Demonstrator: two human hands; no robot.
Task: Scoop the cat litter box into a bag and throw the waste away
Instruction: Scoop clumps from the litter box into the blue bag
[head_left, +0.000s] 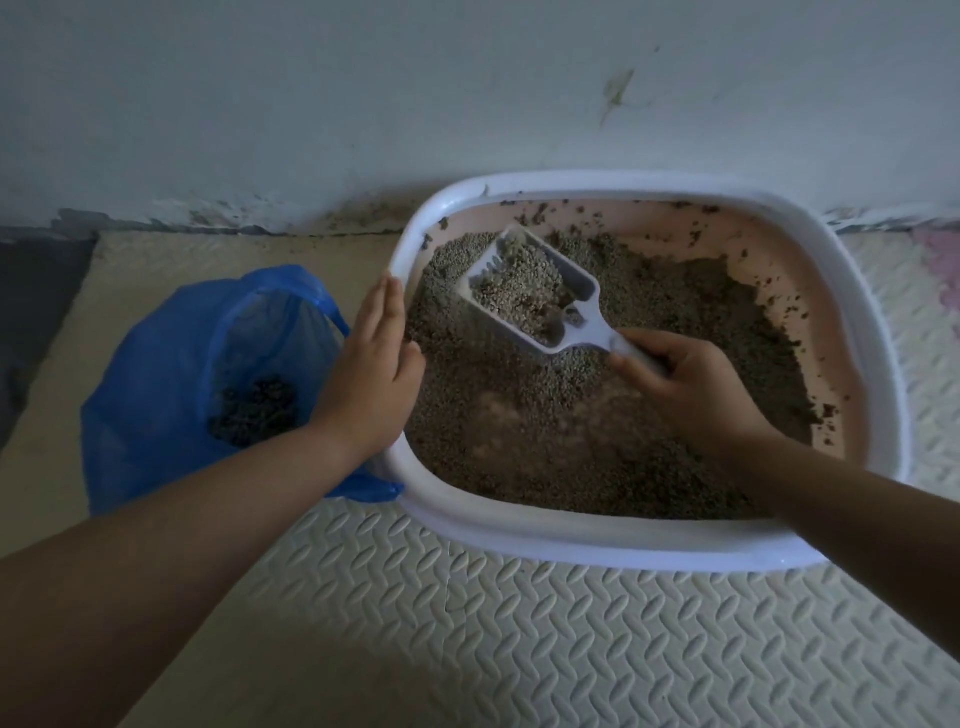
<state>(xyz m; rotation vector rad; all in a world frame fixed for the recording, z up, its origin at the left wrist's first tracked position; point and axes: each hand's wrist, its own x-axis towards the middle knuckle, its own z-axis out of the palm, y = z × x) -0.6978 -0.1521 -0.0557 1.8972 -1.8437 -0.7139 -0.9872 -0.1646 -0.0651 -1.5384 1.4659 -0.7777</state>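
Above foam floor mat (467, 634), steadies white litter box (519, 540) at its left rim with flat, straight-fingered left hand (371, 364), clamps right hand (685, 387) round slotted scoop (589, 299) handle, holds litter load (519, 293) over the bed, probably sifting, beside open blue bag (156, 374).

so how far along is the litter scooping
Partly done: some dark scooped waste already lies in the blue plastic bag. In hand: the right hand grips the litter scoop, loaded with granules, over the litter box, while the left hand rests flat on its rim. Left: tip this load into the bag, probably check the remaining litter, then throw the bag away.
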